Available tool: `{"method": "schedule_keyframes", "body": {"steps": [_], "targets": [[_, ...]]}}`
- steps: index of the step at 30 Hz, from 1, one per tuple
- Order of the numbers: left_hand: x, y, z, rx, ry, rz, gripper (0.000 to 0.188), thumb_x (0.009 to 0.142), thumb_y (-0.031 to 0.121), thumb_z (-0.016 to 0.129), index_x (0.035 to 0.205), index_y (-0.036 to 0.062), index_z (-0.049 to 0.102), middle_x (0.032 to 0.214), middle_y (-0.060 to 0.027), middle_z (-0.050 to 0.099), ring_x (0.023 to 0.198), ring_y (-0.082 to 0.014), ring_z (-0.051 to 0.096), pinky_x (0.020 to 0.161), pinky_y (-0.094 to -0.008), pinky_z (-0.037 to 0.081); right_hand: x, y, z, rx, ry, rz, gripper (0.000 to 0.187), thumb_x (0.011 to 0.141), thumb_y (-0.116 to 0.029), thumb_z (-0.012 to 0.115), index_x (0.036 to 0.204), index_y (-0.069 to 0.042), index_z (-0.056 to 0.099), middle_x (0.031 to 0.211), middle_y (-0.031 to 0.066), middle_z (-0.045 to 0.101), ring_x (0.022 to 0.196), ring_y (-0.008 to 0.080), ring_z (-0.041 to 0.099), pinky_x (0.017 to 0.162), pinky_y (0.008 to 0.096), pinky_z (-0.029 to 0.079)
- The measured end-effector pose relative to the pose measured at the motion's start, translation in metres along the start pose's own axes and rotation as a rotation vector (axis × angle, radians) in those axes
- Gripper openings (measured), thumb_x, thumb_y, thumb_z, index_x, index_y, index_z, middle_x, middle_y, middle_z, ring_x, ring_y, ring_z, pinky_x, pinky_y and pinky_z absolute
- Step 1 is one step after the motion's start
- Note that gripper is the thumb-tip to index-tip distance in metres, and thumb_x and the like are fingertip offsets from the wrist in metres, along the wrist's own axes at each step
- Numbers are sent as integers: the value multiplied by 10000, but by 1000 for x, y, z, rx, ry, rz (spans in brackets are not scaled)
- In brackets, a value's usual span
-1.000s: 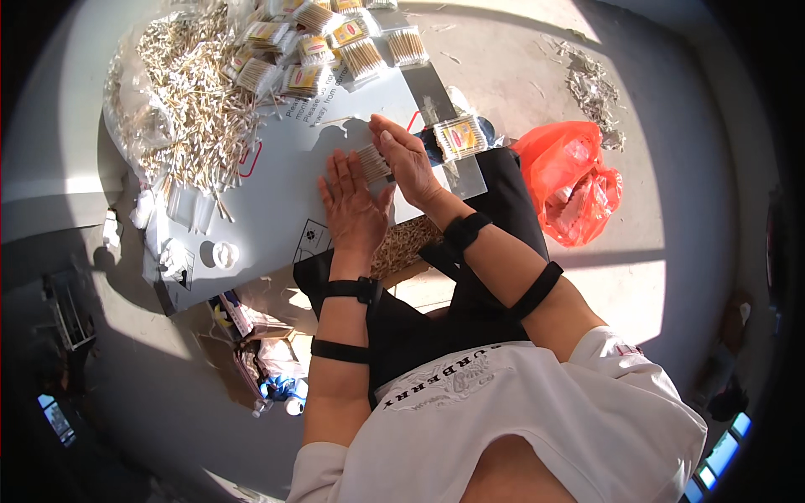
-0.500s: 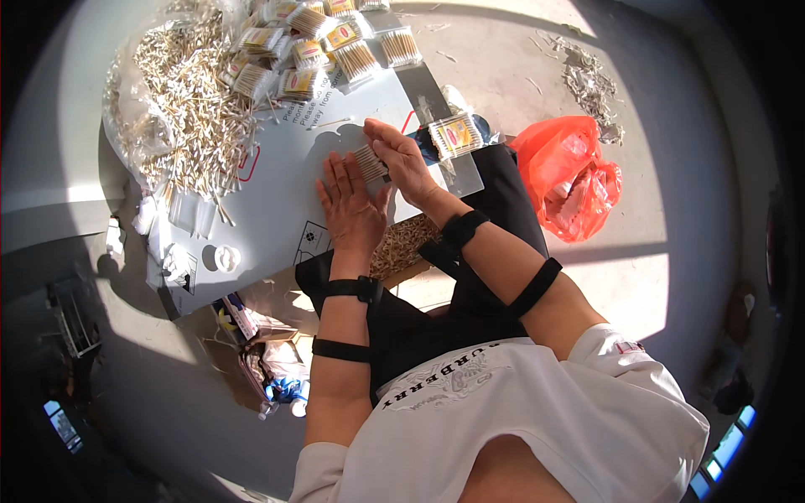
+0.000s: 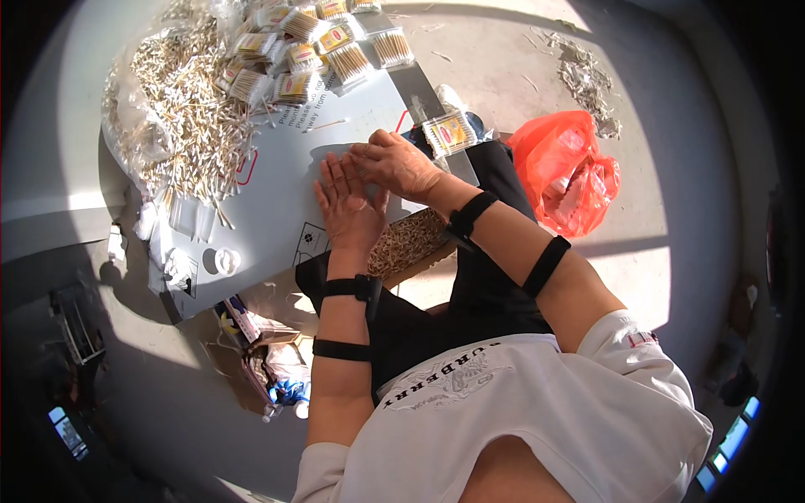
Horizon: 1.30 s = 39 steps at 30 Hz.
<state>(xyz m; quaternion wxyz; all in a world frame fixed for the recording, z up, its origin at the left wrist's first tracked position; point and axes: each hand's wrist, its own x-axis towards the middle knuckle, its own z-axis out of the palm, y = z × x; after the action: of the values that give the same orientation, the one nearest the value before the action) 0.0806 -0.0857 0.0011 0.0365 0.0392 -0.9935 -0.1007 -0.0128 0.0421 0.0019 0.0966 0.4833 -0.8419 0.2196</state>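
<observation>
Head cam: closest to you, below the counter's [image 3: 268, 222] near edge, there's a box of loose sticks [image 3: 407, 245] right by your lap. Over that edge, your left hand [image 3: 350, 210] lies flat, back up, fingers stretched toward the far side. Your right hand [image 3: 401, 168] has its fingers bent over and touching the left one's. Can't tell if you've got anything pinched under there, your hands hide it. Small white round piece [image 3: 226, 261] sits by the near left corner. One swab packet [image 3: 449, 134] is at the right edge, just past your right wrist, and a single swab [image 3: 327, 125] lies a bit beyond your fingertips. Big loose swab pile [image 3: 193, 101] along the left edge, filled packets [image 3: 335, 38] heaped at the far edge. Red plastic bag [image 3: 570, 172] is off the right edge, with pale scraps [image 3: 587, 80] farther out on the floor.
</observation>
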Motion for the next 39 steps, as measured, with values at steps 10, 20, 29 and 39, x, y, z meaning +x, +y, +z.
{"method": "schedule_keyframes", "body": {"steps": [10, 20, 29, 39], "targets": [[6, 24, 10, -49, 31, 16, 808, 900, 484, 520, 1478, 11, 213, 1541, -218, 178, 1450, -337, 116, 1162, -495, 59, -20, 4, -16, 347, 203, 303, 308, 837, -71, 608, 1142, -47, 640, 1248, 82, 583, 1173, 290, 495, 1013, 357, 406], [20, 11, 2, -493, 288, -43, 600, 997, 334, 404, 1464, -8, 243, 1513, -219, 244, 1409, -342, 241, 1147, -454, 175, -13, -6, -5, 937, 527, 653, 334, 971, -78, 472, 1283, 22, 534, 1346, 142, 512, 1288, 221, 439, 1078, 299, 308], [45, 25, 8, -1535, 450, -313, 557, 1013, 328, 378, 1443, -16, 294, 1490, -201, 304, 1382, -256, 291, 1140, -354, 207, -1, -17, 7, 1199, 588, 667, 370, 1010, -175, 431, 1313, 27, 501, 1390, 126, 477, 1315, 210, 402, 1105, 302, 270], [16, 2, -5, -447, 270, 48, 610, 977, 352, 436, 1455, 7, 281, 1512, -190, 281, 1419, -329, 225, 1157, -439, 157, -15, 7, -23, 414, 104, 344, 419, 849, -109, 632, 1259, -57, 561, 1426, 77, 444, 1357, 289, 346, 1120, 416, 294]]}}
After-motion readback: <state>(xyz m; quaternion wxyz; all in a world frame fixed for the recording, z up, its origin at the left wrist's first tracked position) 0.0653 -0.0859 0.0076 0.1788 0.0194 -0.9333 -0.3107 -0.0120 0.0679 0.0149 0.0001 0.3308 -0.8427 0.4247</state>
